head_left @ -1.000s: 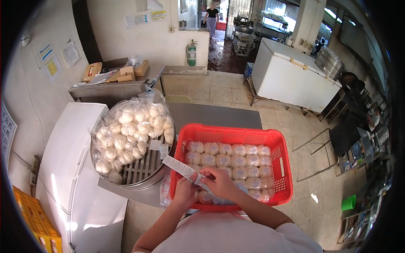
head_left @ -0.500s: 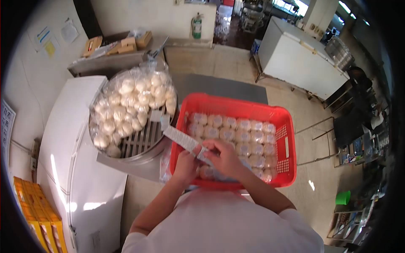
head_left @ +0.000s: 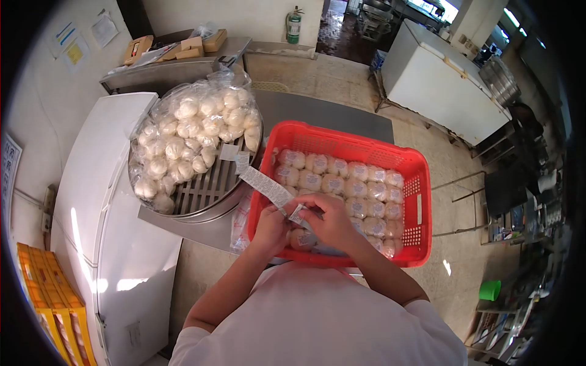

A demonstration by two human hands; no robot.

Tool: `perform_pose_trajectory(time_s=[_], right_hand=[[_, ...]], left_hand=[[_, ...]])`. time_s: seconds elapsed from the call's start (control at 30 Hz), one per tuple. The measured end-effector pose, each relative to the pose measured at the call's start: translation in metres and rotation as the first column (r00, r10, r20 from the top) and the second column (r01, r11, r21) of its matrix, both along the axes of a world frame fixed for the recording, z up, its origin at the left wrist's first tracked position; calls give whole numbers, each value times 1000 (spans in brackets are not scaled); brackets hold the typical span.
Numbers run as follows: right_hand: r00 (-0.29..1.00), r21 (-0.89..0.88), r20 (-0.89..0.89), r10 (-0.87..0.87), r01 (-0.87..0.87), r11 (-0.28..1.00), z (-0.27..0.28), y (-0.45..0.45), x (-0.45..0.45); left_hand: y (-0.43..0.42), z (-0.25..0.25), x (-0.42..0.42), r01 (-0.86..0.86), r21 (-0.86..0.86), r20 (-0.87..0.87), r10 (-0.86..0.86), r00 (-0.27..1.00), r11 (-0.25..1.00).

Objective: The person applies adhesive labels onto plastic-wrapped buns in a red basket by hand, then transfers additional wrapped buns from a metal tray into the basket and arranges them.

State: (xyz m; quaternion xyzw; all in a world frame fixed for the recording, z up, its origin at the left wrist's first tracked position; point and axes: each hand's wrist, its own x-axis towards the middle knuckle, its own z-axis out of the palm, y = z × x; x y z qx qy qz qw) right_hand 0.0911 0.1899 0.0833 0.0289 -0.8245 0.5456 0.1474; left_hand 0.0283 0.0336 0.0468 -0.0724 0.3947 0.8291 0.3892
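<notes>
A long strip of printed labels (head_left: 267, 185) runs from the rim of the round steamer tray down to my hands. My left hand (head_left: 272, 230) is closed around the lower part of the strip, over the near left of the red basket. My right hand (head_left: 329, 218) pinches the strip's near end, where a small label piece (head_left: 297, 214) shows between the fingers. Beneath both hands, rows of wrapped round buns (head_left: 332, 183) with printed labels on top fill much of the red basket (head_left: 421, 201). My hands hide some of the near buns.
On the left, the round slatted steamer tray (head_left: 201, 194) holds a clear bag of plain white buns (head_left: 183, 131). Both containers rest on a grey table (head_left: 342, 119). A white freezer (head_left: 131, 274) and yellow crates (head_left: 52, 287) stand at left, with another chest freezer (head_left: 433, 85) at back right.
My right hand's fingers have closed in on the strip's end, and a label piece now shows there. The view has shifted slightly, while the basket and tray stay in place.
</notes>
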Motion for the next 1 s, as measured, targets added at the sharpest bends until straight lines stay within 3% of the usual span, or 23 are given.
perform_pose_trajectory(time_s=[0.13, 0.23, 0.33, 0.43, 0.53, 0.63, 0.77, 1.0], right_hand=[[998, 80, 66, -1, -5, 997, 0, 1, 1], [999, 159, 10, -30, 28, 987, -3, 1, 1], [990, 346, -143, -16, 65, 936, 1, 0, 4], [964, 405, -258, 61, 50, 913, 26, -7, 11], [987, 196, -150, 64, -34, 980, 42, 1, 27], [962, 162, -156, -223, 248, 955, 53, 47, 38], [774, 23, -41, -632, 633, 774, 54, 142, 66], [564, 347, 1, -826, 775, 529, 44, 217, 137]], left_hand=[[-1, -14, -5, 44, -25, -27, -45, 999, 999], [-1, -16, -5, 54, -43, -32, -55, 998, 998], [-1, -18, -5, 29, -24, 18, -28, 999, 999], [1, -14, -5, -26, 7, 69, 25, 997, 1000], [4, -7, -7, -78, -8, 108, 79, 991, 997], [7, -10, -7, -108, -56, 109, 113, 988, 993], [6, -21, -7, -98, -41, 73, 101, 992, 994], [-2, -26, -8, -11, 3, 15, 11, 1000, 1000]])
